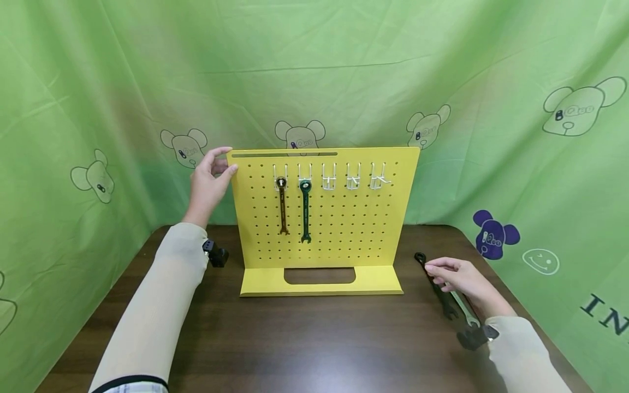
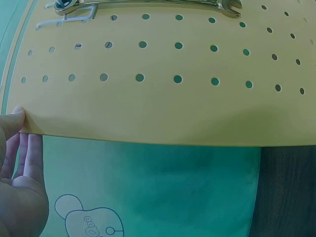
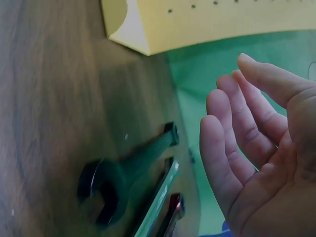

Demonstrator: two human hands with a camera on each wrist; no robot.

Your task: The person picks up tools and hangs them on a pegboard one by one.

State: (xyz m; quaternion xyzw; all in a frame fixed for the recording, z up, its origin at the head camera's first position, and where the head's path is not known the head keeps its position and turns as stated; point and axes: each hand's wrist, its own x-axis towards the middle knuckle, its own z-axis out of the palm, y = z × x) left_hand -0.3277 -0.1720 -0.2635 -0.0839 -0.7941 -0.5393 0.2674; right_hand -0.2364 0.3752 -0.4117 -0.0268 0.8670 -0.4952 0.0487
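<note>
My left hand (image 1: pixel 208 183) grips the upper left corner of a yellow pegboard stand (image 1: pixel 319 251), thumb in front and fingers behind. Two combination wrenches hang there side by side: a bronze-toned wrench (image 1: pixel 282 210) and a dark green wrench (image 1: pixel 306 213). At the right, my right hand (image 1: pixel 457 278) hovers over wrenches on the table, fingers loosely bent and holding nothing. Under it lie a black wrench (image 3: pixel 123 173) and a paler wrench (image 1: pixel 464 307). A third wrench with a reddish sheen (image 3: pixel 173 212) shows beside them in the right wrist view.
Three more white wire hooks (image 1: pixel 353 183) are fixed on the board, right of the hanging wrenches. The stand's base rests on a dark wooden table (image 1: pixel 304 338). A green printed cloth (image 1: pixel 344 71) closes in the back and both sides.
</note>
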